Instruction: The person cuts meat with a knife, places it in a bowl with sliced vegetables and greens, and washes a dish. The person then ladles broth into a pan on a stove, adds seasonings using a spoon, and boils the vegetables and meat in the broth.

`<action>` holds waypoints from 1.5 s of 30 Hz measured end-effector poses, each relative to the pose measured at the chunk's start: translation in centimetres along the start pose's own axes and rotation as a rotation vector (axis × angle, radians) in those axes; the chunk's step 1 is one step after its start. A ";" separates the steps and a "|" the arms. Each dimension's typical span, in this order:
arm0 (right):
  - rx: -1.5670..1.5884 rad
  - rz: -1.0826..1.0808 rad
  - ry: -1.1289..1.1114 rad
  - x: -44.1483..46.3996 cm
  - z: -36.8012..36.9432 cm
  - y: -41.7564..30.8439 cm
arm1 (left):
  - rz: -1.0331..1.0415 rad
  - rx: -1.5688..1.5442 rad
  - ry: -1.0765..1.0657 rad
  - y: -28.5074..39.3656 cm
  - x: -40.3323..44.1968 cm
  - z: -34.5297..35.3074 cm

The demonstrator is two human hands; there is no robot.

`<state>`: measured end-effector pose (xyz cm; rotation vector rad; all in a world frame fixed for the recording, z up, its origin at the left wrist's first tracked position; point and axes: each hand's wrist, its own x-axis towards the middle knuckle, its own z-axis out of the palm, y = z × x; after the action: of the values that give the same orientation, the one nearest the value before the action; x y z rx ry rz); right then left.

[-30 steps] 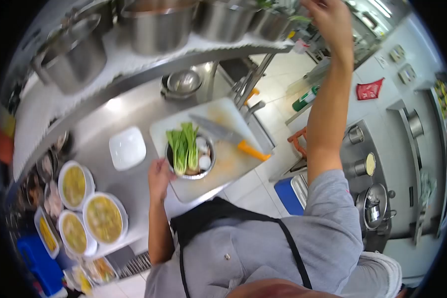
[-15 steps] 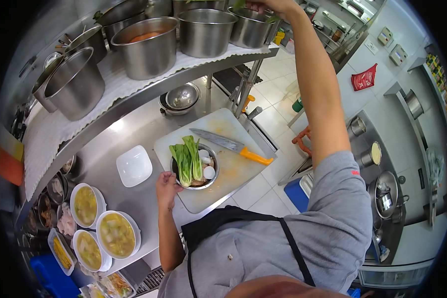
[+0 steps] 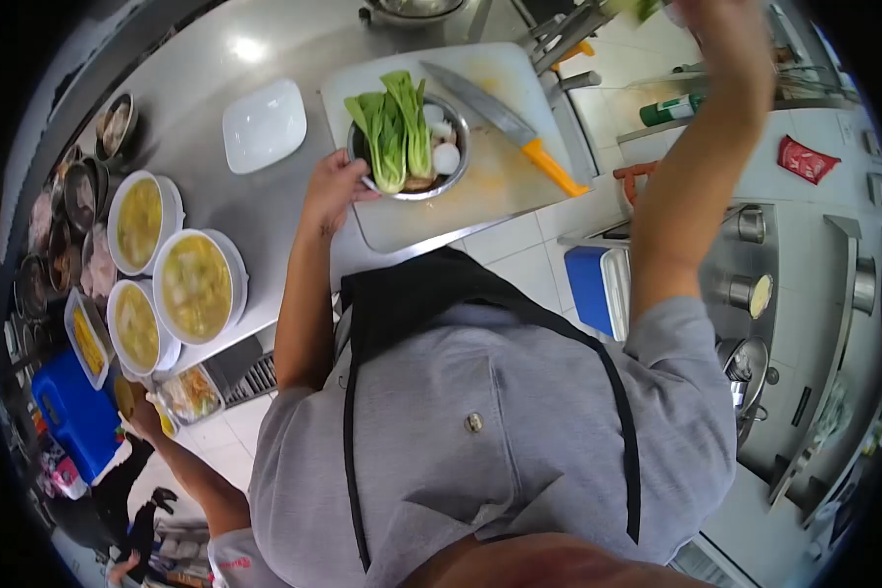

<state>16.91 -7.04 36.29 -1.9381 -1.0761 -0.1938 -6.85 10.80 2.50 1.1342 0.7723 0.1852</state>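
Left hand (image 3: 340,186) has the left rim of the steel bowl (image 3: 464,157) pinched between thumb and fingers; bowl sits on the white cutting board (image 3: 505,178) with bok choy (image 3: 389,157) on its left side, orange-handled chef's knife (image 3: 508,125) lying to its right. Right hand (image 3: 727,37) is raised far right, blurred, fingers cropped, some greens (image 3: 642,10) beside it, can't tell the grip. White square dish (image 3: 265,127) left of the board, three soup bowls (image 3: 238,294) near left, co-worker's hand (image 3: 145,414) just nearer.
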 end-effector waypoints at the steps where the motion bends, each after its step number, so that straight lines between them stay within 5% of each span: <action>1: -0.287 0.190 -0.157 -0.5 1.5 2.6 | -0.015 -0.089 -0.009 0.2 0.1 0.6; 2: 0.053 0.265 -0.396 -1.5 4.9 8.9 | -0.034 -0.091 -0.004 0.5 -0.6 1.2; 5: 0.459 0.559 -0.690 -7.6 14.5 10.7 | -0.032 -0.088 -0.010 1.1 -1.4 1.5; 9: 0.223 0.625 -0.858 -10.8 18.8 12.9 | -0.008 -0.188 0.021 -0.9 -1.0 1.3; 13: 0.325 0.443 -0.791 -12.4 19.0 11.6 | 0.020 -0.327 0.059 -0.5 -1.4 1.4; 17: 0.580 0.512 -0.723 -11.2 18.4 9.7 | 0.092 -0.364 0.090 2.0 -2.0 0.5; 20: 0.719 0.505 -0.392 -10.2 17.2 9.4 | 0.143 -0.389 0.142 4.2 -1.1 -1.1; 25: 0.723 0.550 -0.322 -12.1 15.2 12.3 | 0.244 -0.375 0.195 10.3 4.5 -5.3; 31: 0.475 0.857 -0.204 -20.9 11.6 16.4 | 0.328 -0.338 0.154 14.0 17.5 -10.8; 37: 0.022 0.798 0.038 -28.4 10.0 18.5 | 0.097 -0.371 0.087 14.2 30.4 -14.9; 41: -0.017 0.765 0.029 -29.5 10.3 17.0 | 0.098 -0.488 -0.005 13.6 32.8 -14.7; 45: -0.020 0.711 -0.058 -29.5 12.5 15.6 | -0.073 -0.571 0.240 15.6 26.1 -11.1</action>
<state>7.26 -19.15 4.14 -2.2273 -0.3667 0.2478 8.87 39.02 1.80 0.5466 0.8975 0.4557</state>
